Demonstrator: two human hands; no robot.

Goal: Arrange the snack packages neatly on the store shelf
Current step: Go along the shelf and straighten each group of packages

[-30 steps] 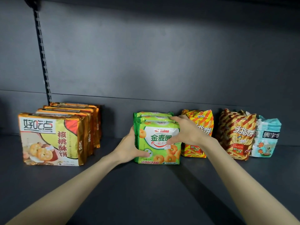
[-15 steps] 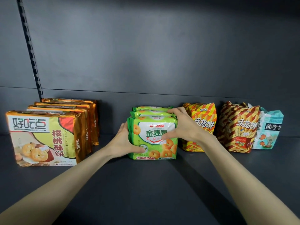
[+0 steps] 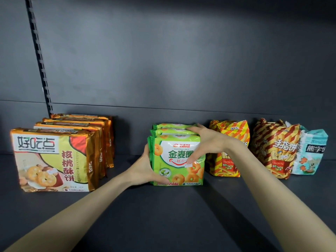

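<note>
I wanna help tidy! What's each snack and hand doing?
Green plastic ring-biscuit packs: upright, gripped.
Gold foil biscuit packs: upright row, untouched.
Red-yellow striped bags: upright.
Pale blue bag: upright, far right.
Left hand: grips green packs' left side.
Right hand: grips their top-right.

I have both forearms stretched forward and angled inward. My left hand (image 3: 145, 170) clasps the left edge of the green packs (image 3: 174, 155), thumb across the front; my right hand (image 3: 209, 142) curls over their top right corner, thumb pressing the front
</note>
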